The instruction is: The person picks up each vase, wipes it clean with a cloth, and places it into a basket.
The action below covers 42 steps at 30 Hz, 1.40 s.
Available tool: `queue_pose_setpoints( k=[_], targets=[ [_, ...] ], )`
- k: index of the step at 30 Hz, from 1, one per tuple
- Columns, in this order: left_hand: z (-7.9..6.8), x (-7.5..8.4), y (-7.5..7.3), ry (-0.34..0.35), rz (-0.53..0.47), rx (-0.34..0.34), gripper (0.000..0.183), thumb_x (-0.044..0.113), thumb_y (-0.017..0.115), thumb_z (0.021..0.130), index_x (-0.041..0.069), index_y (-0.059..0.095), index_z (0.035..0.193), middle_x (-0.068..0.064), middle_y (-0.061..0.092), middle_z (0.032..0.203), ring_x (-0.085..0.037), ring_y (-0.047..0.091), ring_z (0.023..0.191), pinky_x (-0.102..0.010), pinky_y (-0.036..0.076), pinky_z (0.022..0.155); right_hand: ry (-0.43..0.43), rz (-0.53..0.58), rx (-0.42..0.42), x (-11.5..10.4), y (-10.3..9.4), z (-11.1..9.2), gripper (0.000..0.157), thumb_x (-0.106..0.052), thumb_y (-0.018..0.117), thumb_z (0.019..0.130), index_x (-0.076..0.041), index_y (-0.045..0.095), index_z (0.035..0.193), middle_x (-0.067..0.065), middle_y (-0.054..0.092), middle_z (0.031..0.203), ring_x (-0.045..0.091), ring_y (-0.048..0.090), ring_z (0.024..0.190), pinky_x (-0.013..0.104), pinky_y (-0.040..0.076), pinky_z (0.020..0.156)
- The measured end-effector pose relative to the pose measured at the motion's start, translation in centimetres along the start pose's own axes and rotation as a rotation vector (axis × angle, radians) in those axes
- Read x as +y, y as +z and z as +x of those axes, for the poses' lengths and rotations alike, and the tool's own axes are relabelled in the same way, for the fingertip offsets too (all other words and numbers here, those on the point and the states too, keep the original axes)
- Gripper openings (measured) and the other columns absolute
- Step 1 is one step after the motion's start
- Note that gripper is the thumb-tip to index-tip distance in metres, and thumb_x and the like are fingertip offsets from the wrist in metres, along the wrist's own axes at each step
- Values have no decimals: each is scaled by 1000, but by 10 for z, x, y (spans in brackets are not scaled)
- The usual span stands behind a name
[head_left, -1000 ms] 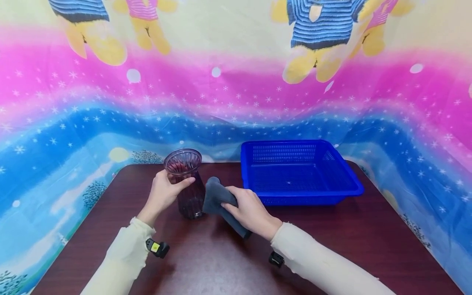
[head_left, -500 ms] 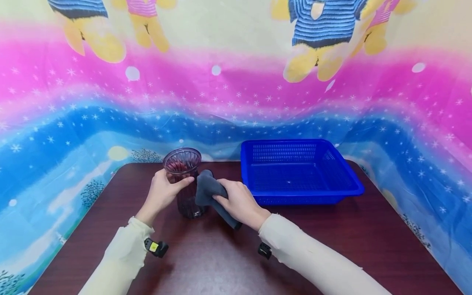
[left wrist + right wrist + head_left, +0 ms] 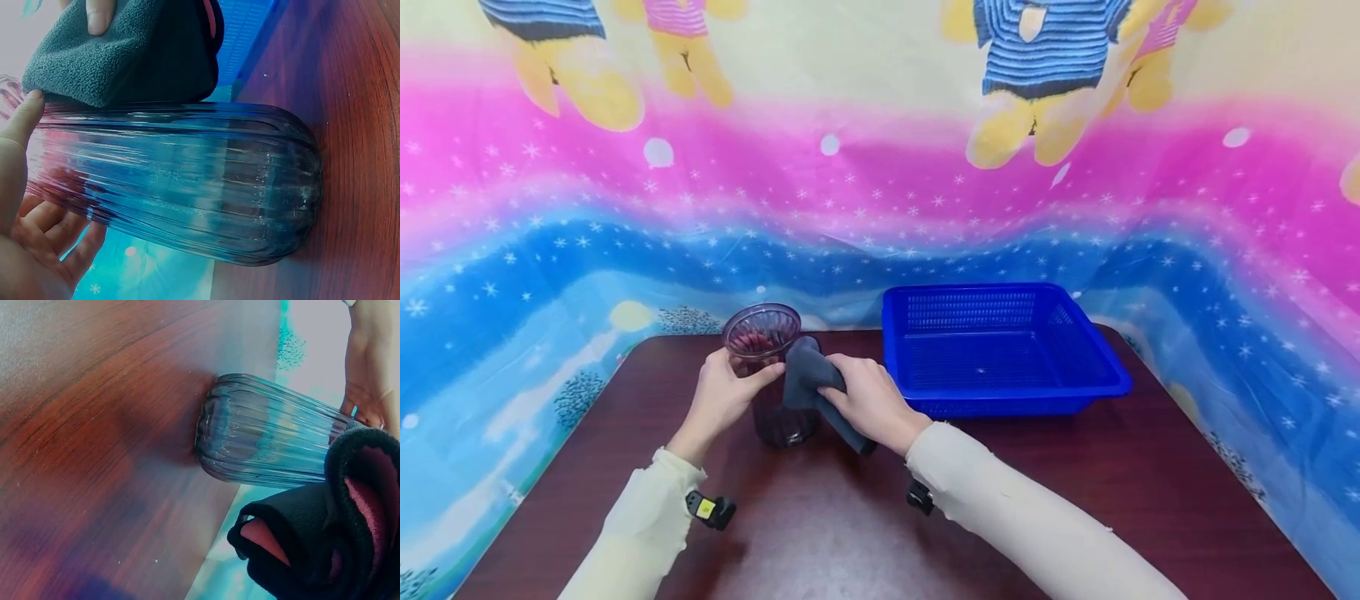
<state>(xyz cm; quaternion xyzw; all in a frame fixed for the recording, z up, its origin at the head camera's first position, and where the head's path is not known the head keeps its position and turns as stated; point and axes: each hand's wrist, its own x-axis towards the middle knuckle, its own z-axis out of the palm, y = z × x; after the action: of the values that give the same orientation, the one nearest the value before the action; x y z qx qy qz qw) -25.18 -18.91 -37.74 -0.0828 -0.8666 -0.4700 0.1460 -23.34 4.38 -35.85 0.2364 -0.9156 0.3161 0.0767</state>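
Observation:
A ribbed, purple-tinted glass vase [image 3: 781, 427] with a flared rim stands upright on the table, slightly tilted at most. My left hand [image 3: 721, 400] grips it below the rim, thumb on the near side and fingers curled round behind. My right hand [image 3: 876, 407] holds a folded dark grey cloth [image 3: 809, 375] between thumb and fingers. The cloth lies against the right side of the vase, close to the left thumb. Its fleecy face shows in the left wrist view, and pinkish inner folds of the cloth [image 3: 369, 506] appear in the right wrist view.
A blue plastic basket [image 3: 1006, 392] with perforated walls stands at the back right of the dark reddish-brown wooden table [image 3: 820, 533]. Behind the table hangs a colourful printed cloth backdrop [image 3: 850, 192].
My right hand has moved left with the cloth, from just beside the vase onto its right side. My left hand keeps its grip on the vase.

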Motion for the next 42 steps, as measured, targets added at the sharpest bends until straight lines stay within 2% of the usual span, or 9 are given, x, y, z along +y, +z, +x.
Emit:
queue_pose_setpoints(
  k=[5, 21, 32, 42],
  targets=[
    [-1, -1, -1, -6, 5, 7, 43, 37, 78, 89, 6, 69, 118, -17, 77, 107, 9, 63, 85, -17, 51, 77, 7, -11, -17, -2, 1, 2, 35, -26, 69, 97, -14, 65, 130, 4, 75, 113, 18, 69, 89, 36, 58, 84],
    [0, -2, 0, 6, -13, 4, 38, 34, 79, 89, 6, 70, 113, -16, 77, 102, 6, 65, 82, -18, 51, 73, 11, -37, -34, -3, 7, 5, 34, -25, 67, 98, -14, 66, 130, 3, 75, 112, 17, 69, 89, 35, 57, 82],
    [-1, -1, 1, 9, -18, 6, 40, 37, 78, 89, 7, 70, 114, -16, 77, 103, 3, 65, 83, -18, 51, 75, 22, -33, -51, 0, 11, 5, 35, -25, 67, 99, -14, 65, 131, 3, 75, 114, 17, 69, 90, 36, 58, 86],
    [0, 0, 2, 4, 0, 2, 39, 39, 78, 89, 8, 71, 112, -14, 78, 104, 4, 65, 85, -20, 51, 77, 20, -74, -66, 5, 20, 1, 31, -25, 67, 98, -15, 68, 127, 2, 75, 109, 16, 68, 88, 34, 58, 82]
  ],
)
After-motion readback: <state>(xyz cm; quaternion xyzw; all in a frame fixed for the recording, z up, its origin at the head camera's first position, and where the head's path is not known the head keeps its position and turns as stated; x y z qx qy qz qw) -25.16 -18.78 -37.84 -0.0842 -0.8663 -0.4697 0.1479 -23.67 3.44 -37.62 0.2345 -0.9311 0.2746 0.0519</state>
